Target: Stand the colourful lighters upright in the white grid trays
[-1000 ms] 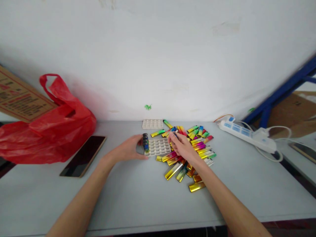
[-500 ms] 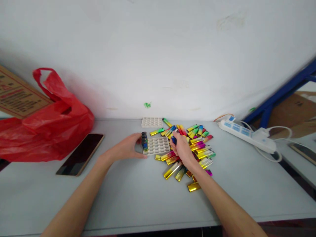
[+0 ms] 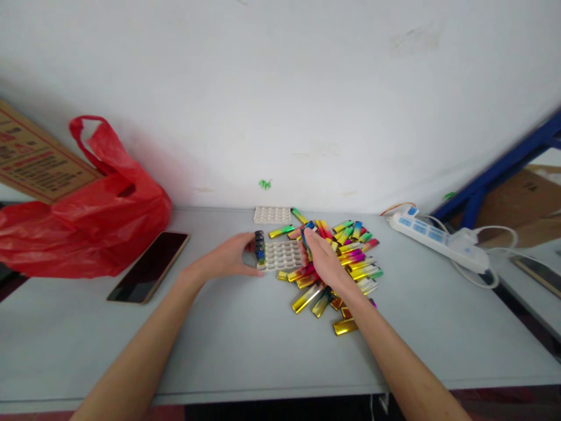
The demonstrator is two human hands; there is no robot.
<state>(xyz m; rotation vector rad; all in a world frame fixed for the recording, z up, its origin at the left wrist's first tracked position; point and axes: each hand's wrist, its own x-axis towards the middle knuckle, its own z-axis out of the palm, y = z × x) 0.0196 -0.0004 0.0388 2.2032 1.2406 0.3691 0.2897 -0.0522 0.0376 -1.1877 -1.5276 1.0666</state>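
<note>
A white tray with rows of holes (image 3: 283,256) lies on the table in front of me. Several lighters (image 3: 259,244) with dark tops stand upright in a row along its left end. My left hand (image 3: 228,257) is curved round that end, thumb at the near corner and fingers behind the row. At the tray's right edge, my right hand (image 3: 323,257) pinches a lighter with a blue end (image 3: 304,235); the rest of this lighter is partly hidden by the fingers. A loose pile of shiny, many-coloured lighters (image 3: 307,298) spreads beneath and around my right hand.
Against the wall lies a second white tray (image 3: 272,214). On the left are a phone (image 3: 149,268), a red plastic bag (image 3: 109,216) and a cardboard box (image 3: 39,158). A white power strip (image 3: 438,237) with cables lies at the right, near a blue metal frame (image 3: 473,204).
My right hand has turned a little and the lighter in it sits slightly higher, close to the tray's right edge. My left hand stays at the tray's left end. The whole view has shifted slightly.
</note>
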